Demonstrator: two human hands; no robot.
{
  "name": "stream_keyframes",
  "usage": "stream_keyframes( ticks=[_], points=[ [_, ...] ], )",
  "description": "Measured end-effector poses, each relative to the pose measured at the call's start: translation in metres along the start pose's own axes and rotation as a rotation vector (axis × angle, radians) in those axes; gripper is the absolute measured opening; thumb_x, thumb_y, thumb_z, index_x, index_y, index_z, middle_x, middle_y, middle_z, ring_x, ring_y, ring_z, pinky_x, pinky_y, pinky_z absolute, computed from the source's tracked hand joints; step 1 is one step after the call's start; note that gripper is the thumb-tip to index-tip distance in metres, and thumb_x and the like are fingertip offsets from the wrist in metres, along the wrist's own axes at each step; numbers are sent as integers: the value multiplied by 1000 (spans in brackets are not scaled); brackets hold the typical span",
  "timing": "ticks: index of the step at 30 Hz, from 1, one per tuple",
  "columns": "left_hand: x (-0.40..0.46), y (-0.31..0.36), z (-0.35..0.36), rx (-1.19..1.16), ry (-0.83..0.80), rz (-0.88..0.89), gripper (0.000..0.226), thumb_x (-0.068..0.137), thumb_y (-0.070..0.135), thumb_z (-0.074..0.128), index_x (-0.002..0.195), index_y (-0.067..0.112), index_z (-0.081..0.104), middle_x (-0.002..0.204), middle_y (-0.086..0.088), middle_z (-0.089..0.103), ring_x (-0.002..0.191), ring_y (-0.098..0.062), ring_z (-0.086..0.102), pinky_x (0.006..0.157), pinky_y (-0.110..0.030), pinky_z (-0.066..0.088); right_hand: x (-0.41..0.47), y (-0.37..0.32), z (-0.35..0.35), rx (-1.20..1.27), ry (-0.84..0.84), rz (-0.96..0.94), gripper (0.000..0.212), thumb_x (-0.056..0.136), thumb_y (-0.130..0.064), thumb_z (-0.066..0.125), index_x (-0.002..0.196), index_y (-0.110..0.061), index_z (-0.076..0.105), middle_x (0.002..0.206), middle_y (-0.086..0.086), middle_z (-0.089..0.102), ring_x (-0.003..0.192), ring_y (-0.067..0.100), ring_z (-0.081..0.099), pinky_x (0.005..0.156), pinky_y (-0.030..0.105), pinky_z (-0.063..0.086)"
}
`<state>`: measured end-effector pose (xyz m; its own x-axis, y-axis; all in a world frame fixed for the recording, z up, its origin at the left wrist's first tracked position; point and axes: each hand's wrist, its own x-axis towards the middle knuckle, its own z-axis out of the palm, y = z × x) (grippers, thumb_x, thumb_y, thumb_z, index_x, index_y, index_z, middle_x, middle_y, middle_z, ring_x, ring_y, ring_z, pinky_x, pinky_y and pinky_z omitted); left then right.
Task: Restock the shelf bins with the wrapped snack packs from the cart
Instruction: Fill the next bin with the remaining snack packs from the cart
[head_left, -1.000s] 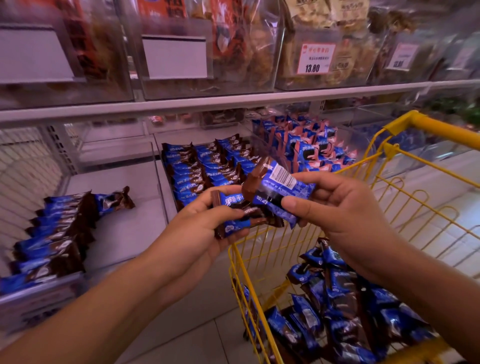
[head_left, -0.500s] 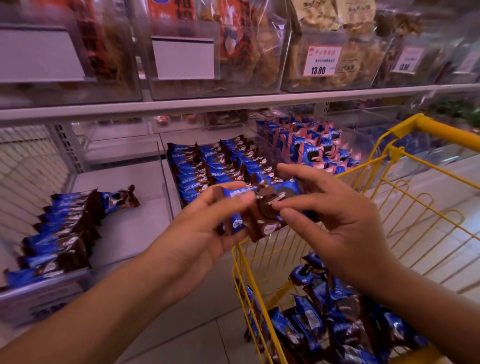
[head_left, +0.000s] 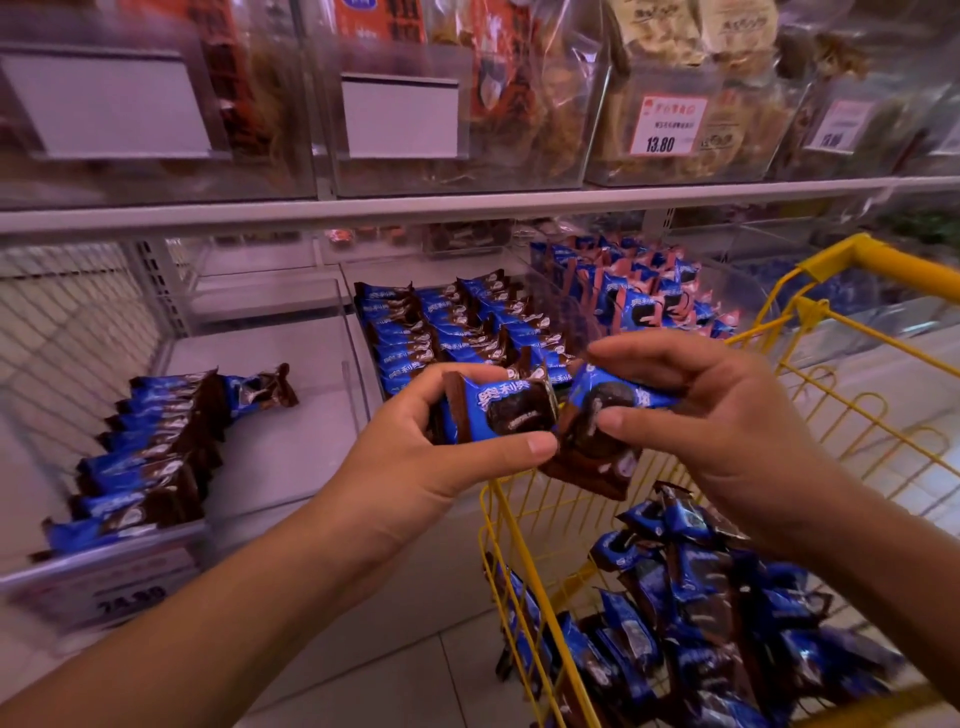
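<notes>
Snack packs (head_left: 498, 408) in both hands

Open floor in left bin (head_left: 291, 441) at nine o'clock beside stacked packs (head_left: 150, 457); middle bin (head_left: 457, 332) at twelve packed full; yellow cart rim (head_left: 519, 519) blocking at five.

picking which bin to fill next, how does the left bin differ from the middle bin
The left bin holds one slanted row of packs along its left side, with much bare floor. The middle bin holds several tight rows that cover most of its floor. Both are clear and hold blue and brown packs.
</notes>
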<state>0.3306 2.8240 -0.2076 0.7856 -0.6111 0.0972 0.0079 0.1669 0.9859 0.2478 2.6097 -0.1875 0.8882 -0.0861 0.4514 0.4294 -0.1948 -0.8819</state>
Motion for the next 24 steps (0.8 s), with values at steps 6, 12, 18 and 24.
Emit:
stream_keyframes(
  ticks=[6, 12, 18, 24],
  points=[
    [-5, 1, 1, 99, -157, -54, 61, 51, 29, 96, 106, 31, 68, 107, -5, 75, 99, -22, 72, 79, -26, 58, 0, -8, -4, -359, -327, -12, 56, 84, -6, 76, 132, -30, 59, 130, -9, 63, 119, 15, 62, 80, 31, 61],
    [-4, -5, 3, 162, -185, -52, 58, 50, 36, 96, 102, 37, 69, 105, -2, 75, 99, -18, 72, 83, -25, 56, 1, -9, 1, -156, -195, 47, 46, 62, -7, 86, 103, -7, 67, 102, 8, 74, 96, 21, 73, 75, 29, 60],
    [-5, -4, 2, 231, -229, -58, 60, 63, 27, 91, 116, 33, 65, 115, 0, 73, 109, -18, 68, 97, -41, 51, 2, -10, 12, -564, -308, -79, 47, 83, -33, 74, 128, -33, 65, 130, -11, 55, 120, 16, 57, 99, 29, 48],
    [-9, 13, -17, 223, -152, -17, 81, 57, 3, 88, 123, 32, 51, 114, -3, 71, 106, -20, 70, 89, -38, 58, 20, -8, 25, -403, -389, 179, 99, 62, -62, 82, 147, -39, 39, 140, -19, 52, 128, 6, 54, 101, 40, 52]
  ],
)
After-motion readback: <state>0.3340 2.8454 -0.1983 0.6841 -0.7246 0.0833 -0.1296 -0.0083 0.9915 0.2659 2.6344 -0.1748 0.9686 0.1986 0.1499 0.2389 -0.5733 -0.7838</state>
